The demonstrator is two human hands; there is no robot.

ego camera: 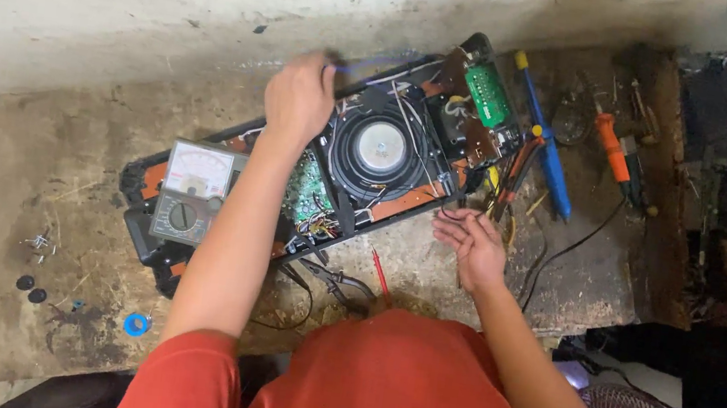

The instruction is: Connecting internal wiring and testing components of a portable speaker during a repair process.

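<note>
1. On the worn surface (56,192) lies an opened speaker (333,149), its round cone (380,147) facing up; a meter (192,191) rests on its left end.
2. The left hand (300,97) sits at the far edge, grip closed on a thin blue wire (373,62); the motion is blurred.
3. The right hand (473,244) lies open and empty just beside the near right corner.
4. Judgement: draw the wire gently, clear of the green board (487,94), while steadying the case.

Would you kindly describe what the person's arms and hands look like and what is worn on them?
Both arms are bare from the short red T-shirt sleeves down. The left hand and right hand wear no gloves; no watch, ring or bracelet is visible.
</note>
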